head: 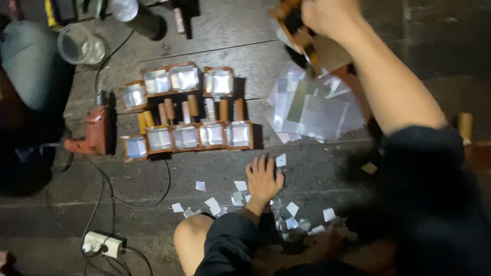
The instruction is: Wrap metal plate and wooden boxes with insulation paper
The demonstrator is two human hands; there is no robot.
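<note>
My right hand [327,15] is raised at the top of the view and grips a small wooden box with a shiny lining [292,26], blurred by motion. Spread flat on the plank floor, my left hand [264,176] rests among several small silver paper scraps [240,185]. To its upper left lie two rows of small wooden foil-lined boxes with round wooden handles [186,107]. Under my right forearm is a loose pile of silver foil sheets [313,110].
A red power drill [95,130] lies left of the boxes, and its cable runs to a white power strip [104,243]. A clear plastic cup [82,44] and a dark cylinder [146,20] sit at the back left. My bare knee [192,240] is in front.
</note>
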